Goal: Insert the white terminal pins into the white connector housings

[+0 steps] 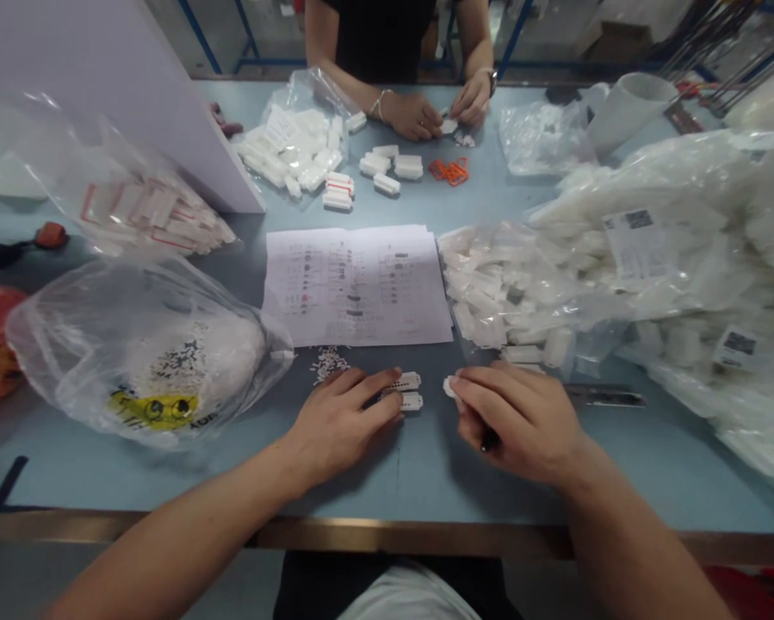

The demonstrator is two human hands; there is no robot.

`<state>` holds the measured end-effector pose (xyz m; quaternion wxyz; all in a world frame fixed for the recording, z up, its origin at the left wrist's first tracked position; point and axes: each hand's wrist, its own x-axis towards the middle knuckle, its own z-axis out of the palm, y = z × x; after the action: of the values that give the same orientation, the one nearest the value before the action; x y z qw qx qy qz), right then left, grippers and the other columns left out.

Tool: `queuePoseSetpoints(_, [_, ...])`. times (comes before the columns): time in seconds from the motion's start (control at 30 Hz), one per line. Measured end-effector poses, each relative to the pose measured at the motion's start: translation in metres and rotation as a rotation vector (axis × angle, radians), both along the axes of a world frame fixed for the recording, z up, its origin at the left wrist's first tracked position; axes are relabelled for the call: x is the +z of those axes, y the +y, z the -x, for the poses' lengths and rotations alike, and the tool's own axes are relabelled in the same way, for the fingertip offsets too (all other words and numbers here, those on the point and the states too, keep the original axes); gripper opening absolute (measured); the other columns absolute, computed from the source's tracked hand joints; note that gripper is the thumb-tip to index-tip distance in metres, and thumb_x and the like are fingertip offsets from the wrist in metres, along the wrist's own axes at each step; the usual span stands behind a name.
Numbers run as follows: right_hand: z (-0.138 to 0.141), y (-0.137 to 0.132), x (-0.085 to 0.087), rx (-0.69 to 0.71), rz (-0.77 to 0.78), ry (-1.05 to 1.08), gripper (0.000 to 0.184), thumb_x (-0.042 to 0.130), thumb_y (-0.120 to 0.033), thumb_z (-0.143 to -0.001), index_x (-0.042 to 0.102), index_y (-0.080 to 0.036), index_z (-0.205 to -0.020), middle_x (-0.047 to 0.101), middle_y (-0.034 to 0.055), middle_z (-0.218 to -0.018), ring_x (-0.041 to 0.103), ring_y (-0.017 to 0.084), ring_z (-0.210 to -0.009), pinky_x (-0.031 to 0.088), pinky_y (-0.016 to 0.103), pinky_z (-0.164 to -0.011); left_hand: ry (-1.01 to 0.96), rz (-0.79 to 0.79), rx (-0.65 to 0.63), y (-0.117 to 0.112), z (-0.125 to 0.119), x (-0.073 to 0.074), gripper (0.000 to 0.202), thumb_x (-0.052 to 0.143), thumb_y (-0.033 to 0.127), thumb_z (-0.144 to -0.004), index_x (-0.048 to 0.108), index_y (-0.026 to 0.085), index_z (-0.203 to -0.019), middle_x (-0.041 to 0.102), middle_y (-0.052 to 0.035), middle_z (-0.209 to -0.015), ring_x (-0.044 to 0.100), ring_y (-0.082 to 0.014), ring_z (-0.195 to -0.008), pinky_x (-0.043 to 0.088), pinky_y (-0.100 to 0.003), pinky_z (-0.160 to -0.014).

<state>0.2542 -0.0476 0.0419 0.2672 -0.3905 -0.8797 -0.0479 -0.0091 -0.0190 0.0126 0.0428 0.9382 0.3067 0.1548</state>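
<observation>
Two slim white plastic pieces, each with a row of small dark holes, lie side by side on the blue table. Their left ends are between the thumb and fingers of my left hand, which is closed on them. To the right, my right hand pinches another white plastic piece, mostly covered by the fingers. A dark tool end sticks out under that hand; its kind is hidden. Beside my left hand is a scatter of tiny white parts.
A printed sheet lies ahead. Clear bags of white parts crowd the right; an open bag of tiny parts sits left. Across the table, a co-worker's hands handle a white piece near orange frames. A metal strip lies right.
</observation>
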Motion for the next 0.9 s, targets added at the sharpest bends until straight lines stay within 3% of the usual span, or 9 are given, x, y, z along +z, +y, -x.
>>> queuePoseSetpoints(0.17, [0.006,-0.004,0.0,0.095,0.04,0.004,0.029,0.059,-0.012,-0.084,0.063,-0.012,-0.113,0.073,0.0101,-0.097,0.062,0.018,-0.076,0.049,0.03,-0.064,-0.013,-0.013,0.06,0.006,-0.003,-0.002,0.015,0.061,0.027,-0.094,0.07,0.022,-0.106,0.072,-0.0043,-0.124,0.062,-0.0212,-0.089,0.054,-0.037,-0.083])
queuePoseSetpoints(0.37, [0.017,-0.005,-0.002,0.185,0.267,-0.021,0.02,0.051,-0.012,-0.091,0.065,-0.013,-0.104,0.072,0.009,-0.096,0.056,0.017,-0.075,0.044,0.029,-0.061,-0.04,-0.025,0.121,0.009,-0.005,-0.003,0.019,0.063,0.032,-0.094,0.069,0.024,-0.11,0.073,-0.0057,-0.123,0.066,-0.0219,-0.092,0.053,-0.038,-0.083])
queuePoseSetpoints(0.5, [0.02,-0.005,-0.005,0.205,0.375,-0.112,0.021,0.051,-0.014,-0.093,0.065,-0.015,-0.11,0.072,0.0098,-0.102,0.056,0.019,-0.083,0.043,0.029,-0.062,-0.077,-0.062,0.22,0.012,-0.001,-0.001,0.031,0.063,0.038,-0.094,0.065,0.02,-0.119,0.07,-0.0102,-0.129,0.066,-0.0275,-0.11,0.052,-0.043,-0.092])
queuePoseSetpoints(0.63, [0.023,-0.006,-0.009,0.233,0.432,-0.136,0.02,0.051,-0.017,-0.096,0.064,-0.016,-0.11,0.072,0.0076,-0.099,0.055,0.02,-0.081,0.038,0.03,-0.058,0.0,-0.064,0.265,0.019,0.003,-0.004,0.056,0.058,0.049,-0.095,0.056,0.008,-0.133,0.06,-0.0216,-0.141,0.051,-0.0359,-0.137,0.04,-0.054,-0.113])
queuePoseSetpoints(0.9, [0.024,-0.005,-0.014,0.246,0.468,-0.173,0.018,0.052,-0.02,-0.097,0.063,-0.016,-0.11,0.07,0.0057,-0.09,0.055,0.02,-0.078,0.035,0.03,-0.057,0.025,-0.01,0.25,0.02,0.005,-0.015,0.067,0.052,0.06,-0.094,0.056,0.007,-0.135,0.058,-0.0245,-0.141,0.046,-0.0384,-0.141,0.035,-0.06,-0.117])
